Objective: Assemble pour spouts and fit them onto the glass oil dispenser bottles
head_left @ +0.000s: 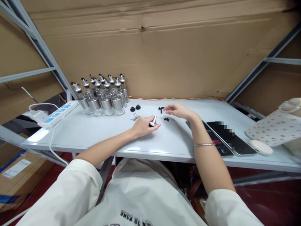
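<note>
My left hand (144,126) is closed around a pourer spout (154,121) with a silver top and a dark base, held just above the white table. Curved and slightly apart, the fingers of my right hand (177,110) reach the edge of a small cluster of black plastic parts (161,109); I see nothing held in them. Several tiny black pieces (166,119) lie just below that hand. Beyond my left hand are two black stoppers (133,109), and a silver spout (135,116) lies beside its knuckles, partly hidden.
Several glass and steel oil bottles (107,105), most with spouts, crowd the table's back left. A power strip (61,113) with a white cable sits at the left edge. On the right are two phones (231,138), a white oval object (260,147) and a dotted bag (275,125). Cardboard (164,56) stands behind.
</note>
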A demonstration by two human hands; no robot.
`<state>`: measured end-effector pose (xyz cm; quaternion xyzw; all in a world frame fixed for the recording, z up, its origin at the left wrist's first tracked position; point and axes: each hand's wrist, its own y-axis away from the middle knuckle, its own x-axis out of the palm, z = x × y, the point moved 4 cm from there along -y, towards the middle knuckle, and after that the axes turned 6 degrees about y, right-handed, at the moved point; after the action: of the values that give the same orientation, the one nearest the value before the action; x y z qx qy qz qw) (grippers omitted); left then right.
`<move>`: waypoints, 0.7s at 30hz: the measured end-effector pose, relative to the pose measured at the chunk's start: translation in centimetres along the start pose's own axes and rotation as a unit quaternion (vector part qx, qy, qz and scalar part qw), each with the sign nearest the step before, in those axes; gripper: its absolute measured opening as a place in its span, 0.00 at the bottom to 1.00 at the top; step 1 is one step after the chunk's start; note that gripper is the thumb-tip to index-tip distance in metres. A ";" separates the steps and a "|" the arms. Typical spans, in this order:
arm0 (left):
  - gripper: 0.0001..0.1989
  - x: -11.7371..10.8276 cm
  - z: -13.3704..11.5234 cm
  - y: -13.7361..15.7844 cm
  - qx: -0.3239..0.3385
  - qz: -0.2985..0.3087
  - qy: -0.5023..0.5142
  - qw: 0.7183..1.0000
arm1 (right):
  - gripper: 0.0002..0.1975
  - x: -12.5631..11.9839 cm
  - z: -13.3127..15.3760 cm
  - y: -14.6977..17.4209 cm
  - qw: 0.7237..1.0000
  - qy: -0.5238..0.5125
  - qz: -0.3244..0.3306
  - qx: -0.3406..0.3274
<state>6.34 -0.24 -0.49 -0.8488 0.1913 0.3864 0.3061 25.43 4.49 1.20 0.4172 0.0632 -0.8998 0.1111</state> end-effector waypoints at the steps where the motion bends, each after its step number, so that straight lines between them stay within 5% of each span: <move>1: 0.12 0.0 0.0 0.0 -0.001 0.002 -0.004 1.000 | 0.14 0.1 0.9 0.4 0.999 -0.052 0.013 -0.011; 8: 0.14 0.3 0.6 -0.3 -0.009 0.004 0.011 1.000 | 0.15 2.6 4.9 1.6 0.964 -0.178 0.179 -0.081; 17: 0.12 -0.6 1.4 -0.6 -0.022 0.032 -0.037 0.999 | 0.13 3.3 5.1 1.8 0.962 -0.147 0.219 -0.067; 21: 0.17 -0.6 1.8 -0.7 0.000 0.022 -0.033 0.999 | 0.08 3.2 4.8 1.5 0.969 -0.158 0.185 -0.038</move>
<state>5.43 1.53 -0.66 -0.8310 0.1994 0.4212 0.3039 20.29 1.61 1.86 0.2698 0.0004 -0.9151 0.2997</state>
